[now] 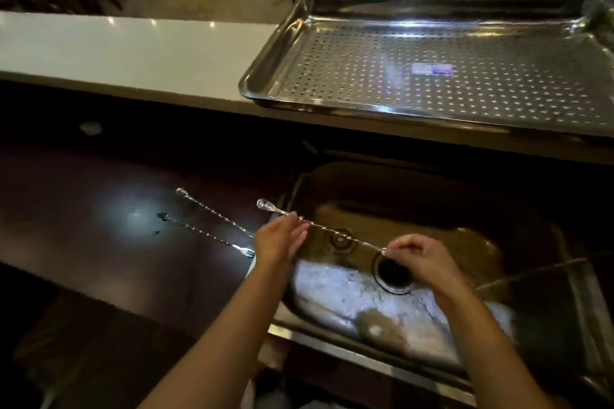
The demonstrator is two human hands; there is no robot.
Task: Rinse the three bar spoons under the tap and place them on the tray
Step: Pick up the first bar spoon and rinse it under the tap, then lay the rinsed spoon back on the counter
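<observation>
One long twisted bar spoon (pixel 335 232) is held level over the steel sink (pixel 491 242), its bowl end pointing left. My right hand (pixel 422 259) pinches its right end above the drain. My left hand (pixel 282 239) lies against the shaft near the bowl, fingers fairly straight. Two other bar spoons lie side by side on the dark counter left of the sink: the farther bar spoon (pixel 212 212) and the nearer bar spoon (pixel 207 236), which ends in a small fork. The perforated steel tray (pixel 332 23) sits on the white ledge behind the sink, with nothing on it. No running water shows.
A white ledge (pixel 116 53) runs along the back above the dark counter (pixel 83 209). The drain (pixel 393 272) is open in the sink floor. Small dark spots lie on the counter by the spoons. Chairs and tables stand in the room beyond.
</observation>
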